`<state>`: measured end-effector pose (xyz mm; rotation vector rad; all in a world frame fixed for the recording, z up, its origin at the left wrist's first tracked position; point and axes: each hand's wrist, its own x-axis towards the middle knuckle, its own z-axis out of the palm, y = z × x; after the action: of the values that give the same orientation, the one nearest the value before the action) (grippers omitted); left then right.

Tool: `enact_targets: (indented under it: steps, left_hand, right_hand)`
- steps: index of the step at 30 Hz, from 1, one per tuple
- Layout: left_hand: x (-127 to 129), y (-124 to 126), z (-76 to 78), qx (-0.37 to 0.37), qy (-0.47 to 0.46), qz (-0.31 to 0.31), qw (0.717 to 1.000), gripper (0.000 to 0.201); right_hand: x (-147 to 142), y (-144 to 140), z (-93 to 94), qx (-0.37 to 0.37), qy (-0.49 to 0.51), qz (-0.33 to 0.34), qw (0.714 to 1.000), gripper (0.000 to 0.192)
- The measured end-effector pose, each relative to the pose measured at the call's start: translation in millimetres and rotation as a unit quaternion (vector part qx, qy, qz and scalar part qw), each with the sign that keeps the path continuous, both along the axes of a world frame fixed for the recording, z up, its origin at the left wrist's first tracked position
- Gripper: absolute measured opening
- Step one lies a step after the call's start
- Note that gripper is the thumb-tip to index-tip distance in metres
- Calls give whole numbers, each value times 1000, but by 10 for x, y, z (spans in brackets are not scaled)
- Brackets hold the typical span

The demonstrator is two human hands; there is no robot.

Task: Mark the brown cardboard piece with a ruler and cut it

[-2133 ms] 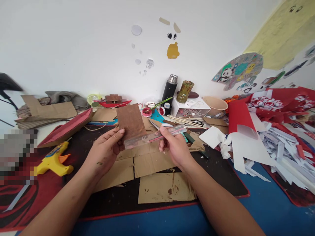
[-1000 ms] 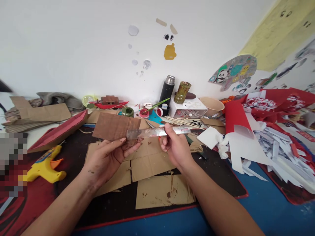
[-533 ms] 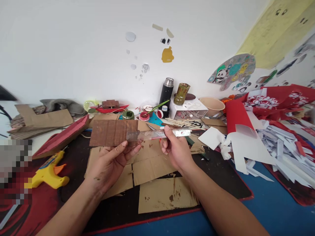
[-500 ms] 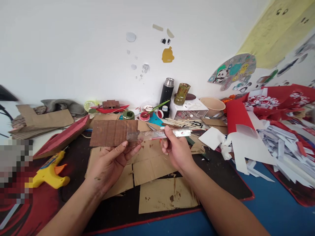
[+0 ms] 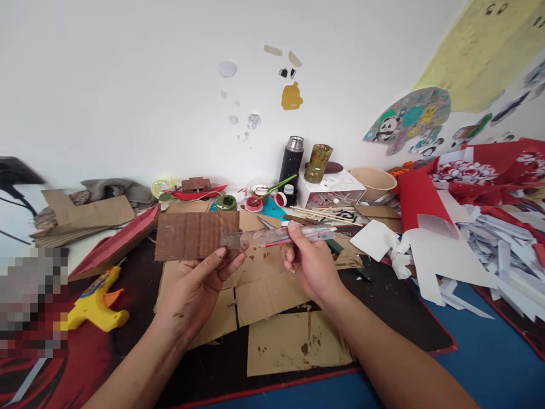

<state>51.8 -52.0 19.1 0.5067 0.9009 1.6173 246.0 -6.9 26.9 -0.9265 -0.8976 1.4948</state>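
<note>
Left hand (image 5: pixel 193 289) palm up, fingers gripping brown cardboard piece (image 5: pixel 196 234) from below, right hand (image 5: pixel 309 264) raised, pinching clear ruler (image 5: pixel 276 237) laid across its right edge

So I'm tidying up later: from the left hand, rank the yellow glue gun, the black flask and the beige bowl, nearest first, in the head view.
1. yellow glue gun: to the left of the left hand, on the mat.
2. black flask: at the back by the wall, right of centre.
3. beige bowl: back right, past the flask.
</note>
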Motion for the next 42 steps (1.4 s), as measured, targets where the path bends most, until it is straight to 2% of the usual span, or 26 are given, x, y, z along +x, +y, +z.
enact_targets:
  steps: [13, 42]
  left_hand:
    - [-1, 10, 14, -16, -24, 25, 999, 39]
    - [-29, 9, -4, -14, -8, 21, 1000, 36]
  right_hand:
    - [10, -8, -20, -22, -20, 4, 1000, 68]
    - [5, -6, -13, -44, -14, 23, 999, 67]
